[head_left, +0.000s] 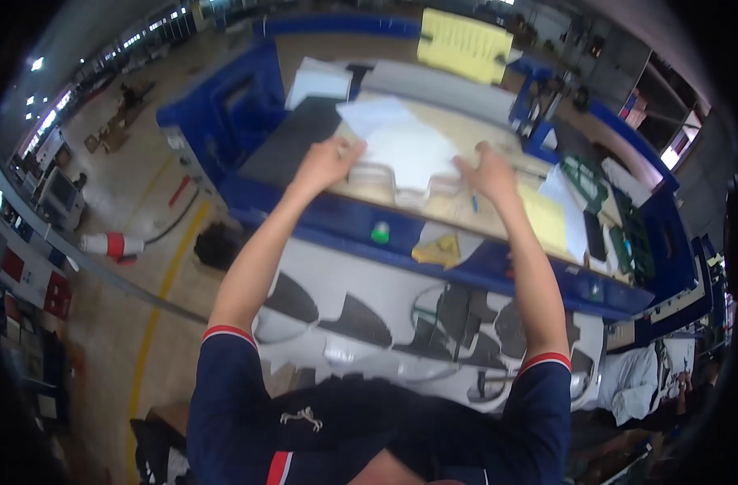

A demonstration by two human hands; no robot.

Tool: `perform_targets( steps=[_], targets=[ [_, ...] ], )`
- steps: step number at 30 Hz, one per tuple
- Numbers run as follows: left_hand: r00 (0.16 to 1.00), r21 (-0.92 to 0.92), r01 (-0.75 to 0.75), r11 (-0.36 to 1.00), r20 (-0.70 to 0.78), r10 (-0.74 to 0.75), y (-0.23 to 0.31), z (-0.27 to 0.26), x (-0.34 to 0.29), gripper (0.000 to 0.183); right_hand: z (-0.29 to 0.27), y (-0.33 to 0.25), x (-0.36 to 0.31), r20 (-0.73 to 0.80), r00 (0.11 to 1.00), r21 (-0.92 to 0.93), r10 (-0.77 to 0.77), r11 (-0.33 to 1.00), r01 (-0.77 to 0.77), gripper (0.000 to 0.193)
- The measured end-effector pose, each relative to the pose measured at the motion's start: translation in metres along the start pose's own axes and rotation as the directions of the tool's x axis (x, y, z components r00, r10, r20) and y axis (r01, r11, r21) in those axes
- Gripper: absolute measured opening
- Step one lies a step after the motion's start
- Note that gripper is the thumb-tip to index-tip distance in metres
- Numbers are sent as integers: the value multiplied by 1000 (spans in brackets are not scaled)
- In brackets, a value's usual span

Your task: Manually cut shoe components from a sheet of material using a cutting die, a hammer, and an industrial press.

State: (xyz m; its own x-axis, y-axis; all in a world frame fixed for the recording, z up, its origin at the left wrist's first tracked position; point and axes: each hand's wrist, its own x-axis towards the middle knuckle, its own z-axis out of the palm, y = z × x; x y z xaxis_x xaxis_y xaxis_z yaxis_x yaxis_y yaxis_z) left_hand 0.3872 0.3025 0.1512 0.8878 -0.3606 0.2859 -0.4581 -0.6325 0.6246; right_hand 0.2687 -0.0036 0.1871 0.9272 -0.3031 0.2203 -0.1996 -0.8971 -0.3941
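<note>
A stack of white cut pieces (408,158), T-shaped with layered edges, rests on the light board of a blue machine. Curled at the stack's left edge is my left hand (328,163). My right hand (490,171) closes on the right edge, thumb toward the pieces. Both arms reach forward, and the stack lies between the hands. A loose white sheet (373,115) lies at the pile's far left, partly under or against it. Motion blurs the stack slightly, so its lower layers are hard to separate.
Left of the board lies a dark grey sheet (292,141). A yellow paper (464,44) stands clipped at the back. To the right are a yellow sheet (543,217), a dark phone-like slab (594,235) and green parts (583,182). Grey cut pieces (355,322) lie on a white surface below.
</note>
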Motion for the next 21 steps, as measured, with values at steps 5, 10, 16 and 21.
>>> perform_targets(
  steps=[5, 10, 16, 21],
  targets=[
    [965, -429, 31, 903, -223, -140, -43, 21, -135, 31, 36, 37, -183, 2, 995, 457, -99, 885, 87, 24],
    [977, -330, 211, 920, 48, -207, -119, 162, -266, 24, 193, 157, -296, -21, 1000, 68, -6, 998, 7, 31],
    [991, -308, 43, 951, 136, -1, -96, 195, -275, 17, 208, 165, -283, 153, 967, -140, -205, 964, 227, 19],
    [995, -255, -67, 965, -95, 44, -108, 178, -251, 16, 228, 136, -269, 18, 942, -7, -335, 942, 335, 11]
  ],
)
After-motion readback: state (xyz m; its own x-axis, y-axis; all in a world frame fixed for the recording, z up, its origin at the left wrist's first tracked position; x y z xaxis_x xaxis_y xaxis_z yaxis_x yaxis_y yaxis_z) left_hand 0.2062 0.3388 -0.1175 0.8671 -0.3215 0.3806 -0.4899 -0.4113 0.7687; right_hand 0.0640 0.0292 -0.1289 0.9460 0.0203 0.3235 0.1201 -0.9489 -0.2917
